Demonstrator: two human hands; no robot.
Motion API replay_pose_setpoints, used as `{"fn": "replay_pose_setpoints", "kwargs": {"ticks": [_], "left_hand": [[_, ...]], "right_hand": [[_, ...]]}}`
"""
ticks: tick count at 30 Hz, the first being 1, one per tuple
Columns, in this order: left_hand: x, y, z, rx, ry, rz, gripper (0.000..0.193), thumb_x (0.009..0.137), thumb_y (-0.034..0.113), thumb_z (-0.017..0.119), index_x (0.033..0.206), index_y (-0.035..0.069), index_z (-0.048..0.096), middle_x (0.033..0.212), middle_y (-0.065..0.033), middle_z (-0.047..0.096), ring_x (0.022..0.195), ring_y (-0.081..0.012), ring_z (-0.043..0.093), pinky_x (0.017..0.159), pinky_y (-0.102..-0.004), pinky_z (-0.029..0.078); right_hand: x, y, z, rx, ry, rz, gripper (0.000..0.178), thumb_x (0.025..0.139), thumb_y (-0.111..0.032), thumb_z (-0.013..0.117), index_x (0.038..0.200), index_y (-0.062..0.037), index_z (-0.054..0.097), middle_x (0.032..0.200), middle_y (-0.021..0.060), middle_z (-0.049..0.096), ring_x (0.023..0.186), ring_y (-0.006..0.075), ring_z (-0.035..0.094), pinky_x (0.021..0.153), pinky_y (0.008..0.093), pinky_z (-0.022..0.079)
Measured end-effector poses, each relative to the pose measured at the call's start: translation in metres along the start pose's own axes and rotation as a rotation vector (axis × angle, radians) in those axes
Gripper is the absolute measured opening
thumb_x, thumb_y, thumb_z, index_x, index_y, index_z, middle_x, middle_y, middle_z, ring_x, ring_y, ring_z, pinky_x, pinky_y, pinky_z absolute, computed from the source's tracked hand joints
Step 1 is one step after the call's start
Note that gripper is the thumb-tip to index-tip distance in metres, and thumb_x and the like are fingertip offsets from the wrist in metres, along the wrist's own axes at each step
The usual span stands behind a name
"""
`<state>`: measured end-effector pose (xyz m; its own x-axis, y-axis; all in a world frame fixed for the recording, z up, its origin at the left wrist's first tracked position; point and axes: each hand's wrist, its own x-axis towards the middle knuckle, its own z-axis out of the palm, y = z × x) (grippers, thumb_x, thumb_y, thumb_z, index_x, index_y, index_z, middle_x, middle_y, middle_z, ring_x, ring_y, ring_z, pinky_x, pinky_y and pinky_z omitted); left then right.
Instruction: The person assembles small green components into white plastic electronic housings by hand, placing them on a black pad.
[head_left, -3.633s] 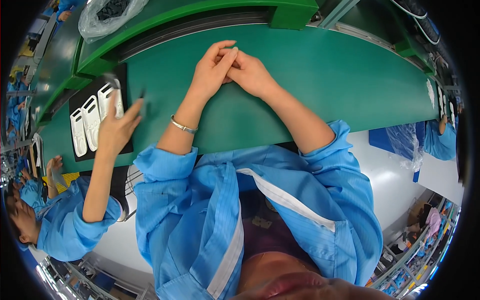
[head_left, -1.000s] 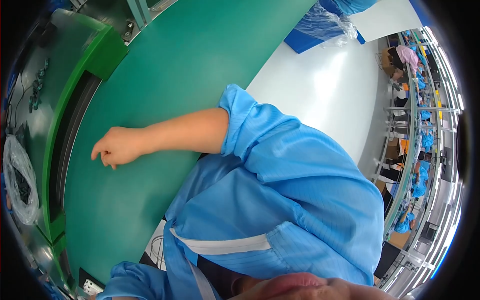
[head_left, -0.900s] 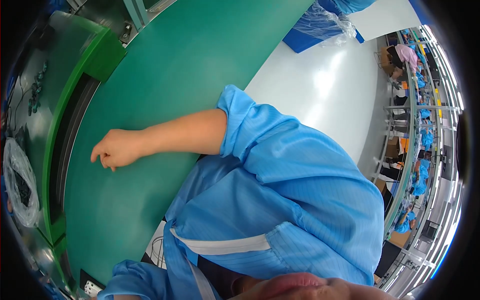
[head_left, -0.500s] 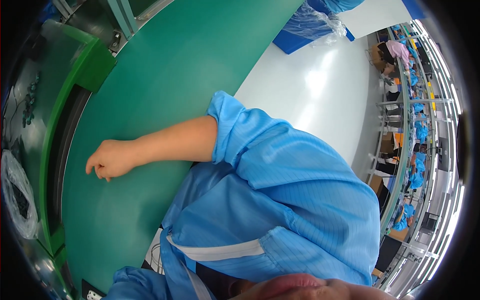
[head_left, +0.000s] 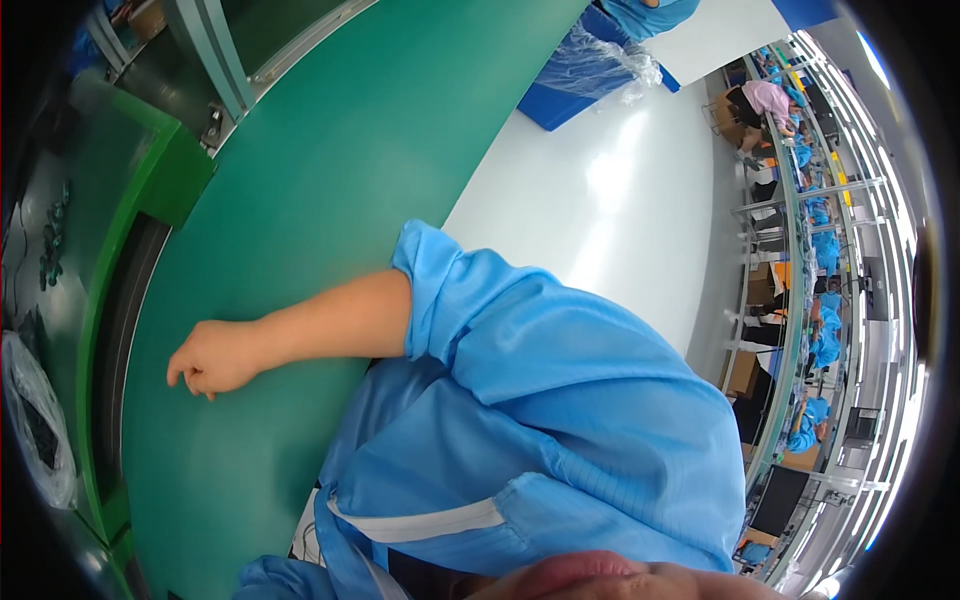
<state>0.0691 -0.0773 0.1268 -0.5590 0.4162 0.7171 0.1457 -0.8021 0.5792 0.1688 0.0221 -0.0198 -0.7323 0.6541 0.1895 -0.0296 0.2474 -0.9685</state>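
My right hand is over a green tabletop, back up and fingers loosely curled. Nothing shows in its grip, and no object lies right beside it. The bare forearm reaches leftward out of a rolled blue sleeve. Of my left arm only a bunched blue sleeve shows at the lower edge; that hand is out of the picture.
Along the left runs a green-edged machine frame with a dark slot. Beyond it lie a clear plastic bag and small dark parts. A plastic-covered blue bin stands at the top, beside a person's blue sleeve. Several people work far right.
The whole view has shifted, so the table, bin and far workers sit a little lower and more to the left. My right hand keeps its curled pose.
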Motion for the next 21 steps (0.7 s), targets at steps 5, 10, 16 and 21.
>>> {"fn": "replay_pose_setpoints", "kwargs": {"ticks": [5,10,16,21], "left_hand": [[0.004,-0.004,0.009,-0.042,0.016,0.025,0.04,0.096,0.03,0.039,0.123,0.001,0.047,0.122,-0.0159,0.05,0.113,-0.0258,0.049,0.099,-0.0421,0.038],[0.004,-0.008,0.015,-0.09,0.035,0.042,0.04,0.096,0.03,0.039,0.123,0.002,0.047,0.122,-0.0158,0.051,0.112,-0.0263,0.049,0.098,-0.0426,0.038],[0.004,-0.008,0.012,-0.093,0.034,0.044,0.041,0.096,0.03,0.04,0.124,0.002,0.047,0.122,-0.0157,0.051,0.112,-0.0269,0.049,0.098,-0.0433,0.038],[0.006,-0.006,0.009,-0.09,0.026,0.048,0.041,0.095,0.031,0.04,0.124,0.002,0.047,0.121,-0.0156,0.051,0.111,-0.0273,0.049,0.098,-0.0439,0.038]], "right_hand": [[-0.003,-0.002,-0.001,0.029,-0.007,0.022,0.031,0.081,-0.005,0.047,0.108,-0.0008,0.059,0.079,0.0045,0.068,0.071,0.0152,0.068,0.07,0.0293,0.054],[-0.002,0.003,0.001,0.026,0.004,0.022,0.031,0.08,-0.004,0.047,0.108,0.0004,0.059,0.079,0.005,0.068,0.069,0.0154,0.068,0.068,0.0296,0.054],[-0.005,0.001,-0.002,0.048,0.024,0.013,0.03,0.081,-0.002,0.047,0.108,0.0011,0.058,0.079,0.0058,0.067,0.069,0.0156,0.068,0.067,0.0301,0.054],[-0.004,0.001,-0.003,0.07,0.017,0.035,0.03,0.081,-0.003,0.047,0.108,0.0008,0.059,0.079,0.0059,0.067,0.068,0.0153,0.067,0.067,0.0298,0.054]]}}
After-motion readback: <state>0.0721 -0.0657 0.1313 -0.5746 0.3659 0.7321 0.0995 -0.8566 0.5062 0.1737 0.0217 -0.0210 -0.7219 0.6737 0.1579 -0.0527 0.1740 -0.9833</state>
